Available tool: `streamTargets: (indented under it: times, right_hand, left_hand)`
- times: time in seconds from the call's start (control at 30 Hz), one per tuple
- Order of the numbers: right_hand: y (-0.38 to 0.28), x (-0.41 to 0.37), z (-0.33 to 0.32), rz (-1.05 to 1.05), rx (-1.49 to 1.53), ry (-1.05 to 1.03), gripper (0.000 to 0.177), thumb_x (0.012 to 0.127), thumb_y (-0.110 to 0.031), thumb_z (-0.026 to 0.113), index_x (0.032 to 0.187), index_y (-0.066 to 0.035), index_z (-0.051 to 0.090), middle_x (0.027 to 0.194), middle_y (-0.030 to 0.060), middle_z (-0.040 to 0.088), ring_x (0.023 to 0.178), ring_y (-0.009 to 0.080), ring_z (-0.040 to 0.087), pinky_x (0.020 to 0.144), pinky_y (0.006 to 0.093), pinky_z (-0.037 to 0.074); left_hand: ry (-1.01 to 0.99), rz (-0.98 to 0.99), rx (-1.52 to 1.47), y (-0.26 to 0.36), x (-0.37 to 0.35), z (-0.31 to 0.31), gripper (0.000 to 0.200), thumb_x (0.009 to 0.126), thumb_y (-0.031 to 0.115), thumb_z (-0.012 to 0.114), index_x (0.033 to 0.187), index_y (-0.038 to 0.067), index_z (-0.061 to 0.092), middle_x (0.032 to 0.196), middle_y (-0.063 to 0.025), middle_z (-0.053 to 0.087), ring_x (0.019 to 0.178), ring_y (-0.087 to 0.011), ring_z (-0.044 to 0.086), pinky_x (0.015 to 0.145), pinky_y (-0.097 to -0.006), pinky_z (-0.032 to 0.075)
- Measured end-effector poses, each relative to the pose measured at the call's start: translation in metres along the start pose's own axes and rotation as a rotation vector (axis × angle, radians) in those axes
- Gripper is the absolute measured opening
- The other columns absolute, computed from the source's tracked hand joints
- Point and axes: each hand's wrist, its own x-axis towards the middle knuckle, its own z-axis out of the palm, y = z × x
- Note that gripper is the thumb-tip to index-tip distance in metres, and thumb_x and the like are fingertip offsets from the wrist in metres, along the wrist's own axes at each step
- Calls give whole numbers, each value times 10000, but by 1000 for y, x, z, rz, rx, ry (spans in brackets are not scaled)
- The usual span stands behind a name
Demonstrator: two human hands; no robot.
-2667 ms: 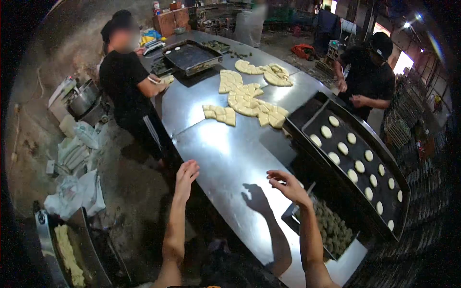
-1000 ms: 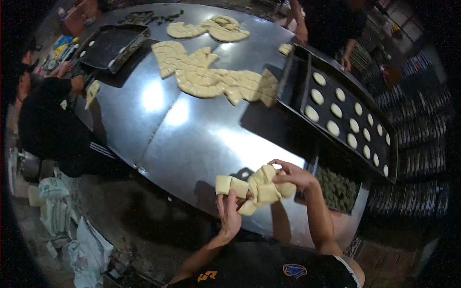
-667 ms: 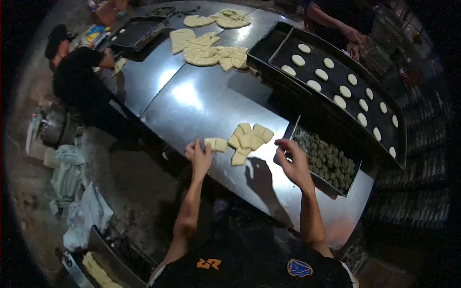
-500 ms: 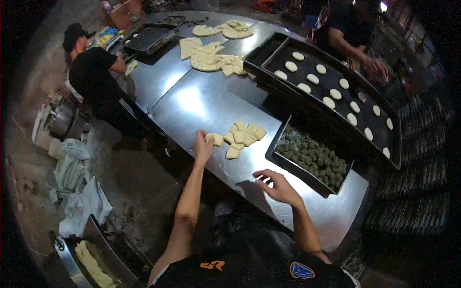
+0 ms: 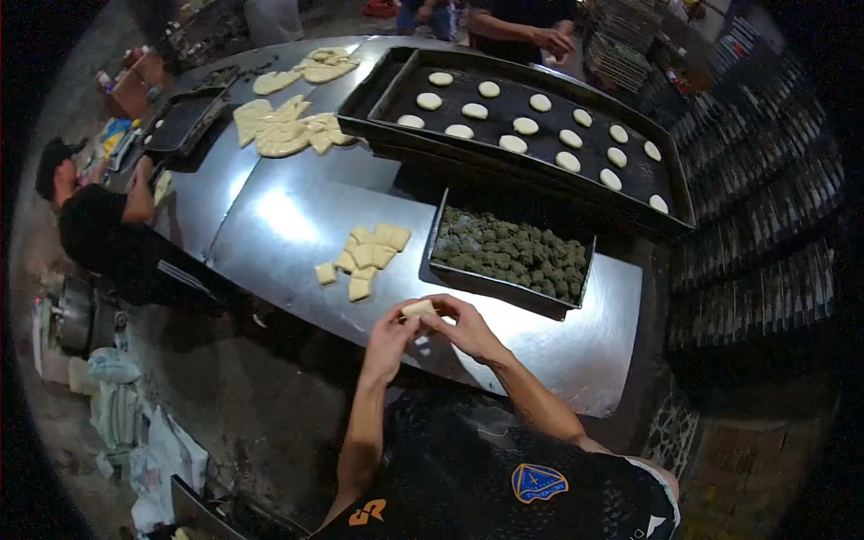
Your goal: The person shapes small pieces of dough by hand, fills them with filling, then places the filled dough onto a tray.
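Observation:
Between my two hands, just above the metal table's near edge, is a pale piece of dough [image 5: 418, 310]. My left hand [image 5: 390, 337] pinches it from the left, and my right hand [image 5: 463, 328] grips its right side with curled fingers. A cluster of cut dough pieces [image 5: 367, 254] lies on the table beyond my hands, with one square piece [image 5: 326, 273] apart at its left. To the right of the cluster stands a rectangular metal tin [image 5: 504, 286] filled with dark greenish-brown lumps of filling [image 5: 517, 252].
A large dark baking tray [image 5: 531, 157] with rows of pale oval dough pieces spans the far side. Larger dough sheets [image 5: 292, 130] lie at the far left of the metal table [image 5: 288, 216]. Co-workers stand at left [image 5: 117, 225] and across the table [image 5: 513, 27]. Stacked trays rise at right [image 5: 756, 198].
My left hand has lifted a dough piece off the table and brought it toward me. My right hand has met it there and now grips the piece too. The view has turned right.

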Motion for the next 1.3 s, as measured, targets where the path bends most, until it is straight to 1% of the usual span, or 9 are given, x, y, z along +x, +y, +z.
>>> streamTargets:
  times: [0.17, 0.33, 0.47, 0.73, 0.8, 0.87, 0.93, 1.13, 1.3]
  right_hand:
    - [1, 1, -17, 11, -92, 157, 321, 898, -228, 666, 1122, -5, 617, 979, 89, 664, 916, 150, 611, 800, 295, 498]
    - [-7, 4, -71, 1, -309, 65, 299, 879, -217, 674, 1078, 4, 647, 970, 142, 655, 810, 178, 629, 725, 308, 499]
    - [-14, 5, -153, -29, -1277, 440, 295, 822, -231, 718, 978, 19, 695, 994, 207, 542, 960, 344, 530, 810, 416, 479]
    - [12, 15, -165, 91, -1079, 545, 338, 729, -310, 779, 861, -1, 742, 939, 209, 538, 944, 348, 504, 814, 426, 432]
    - [3, 15, -179, 133, -842, 459, 333, 750, -289, 763, 880, 16, 730, 897, 146, 521, 856, 267, 522, 767, 382, 437]
    - [-18, 9, -166, 50, -593, 435, 322, 773, -262, 755, 914, 24, 714, 889, 96, 493, 842, 221, 514, 750, 337, 430]
    - [-31, 3, -137, -146, -541, 445, 237, 765, -243, 772, 877, -40, 724, 915, 110, 502, 874, 269, 507, 746, 395, 426]
    - [-26, -13, -95, -433, -1037, 405, 370, 800, -101, 711, 1164, -79, 649, 988, 122, 505, 928, 268, 478, 760, 358, 448]
    - [-23, -20, -109, -153, -442, 237, 466, 861, -93, 693, 1299, -30, 547, 1275, 100, 491, 1088, 180, 535, 815, 275, 504]
  left_hand:
    - [21, 104, 129, 0, 21, 30, 337, 872, 12, 652, 1193, -34, 561, 1064, -85, 624, 965, -148, 609, 837, -252, 507]
    - [-131, -75, 239, -18, 44, 16, 291, 882, 119, 682, 1125, -20, 602, 947, -55, 636, 843, -104, 593, 723, -230, 491]
    - [-56, -123, 239, -8, 54, 16, 282, 868, 227, 720, 1014, 8, 618, 882, -29, 635, 742, -65, 552, 637, -210, 454]
    - [100, -114, 63, -23, 65, 56, 340, 881, 236, 703, 1078, -28, 616, 867, -33, 642, 708, -53, 574, 581, -186, 443]
    - [108, -132, 57, -22, 68, 62, 331, 898, 246, 682, 1072, -28, 621, 856, -29, 641, 684, -47, 567, 564, -180, 434]
    - [23, -298, 98, -18, 74, 67, 410, 944, 281, 609, 1160, -67, 582, 1045, -94, 646, 950, -141, 622, 839, -267, 500]
    - [-21, -357, 81, -19, 83, 78, 434, 974, 315, 552, 1185, -64, 570, 1089, -96, 633, 992, -154, 611, 894, -277, 492]
    - [-100, -202, -38, -17, 84, 95, 318, 966, 243, 576, 1102, -43, 600, 994, -94, 631, 946, -154, 627, 823, -255, 527]
    - [-225, -301, -31, -2, 81, 90, 409, 957, 289, 586, 1219, -24, 549, 1137, -94, 617, 1013, -149, 607, 890, -282, 502]
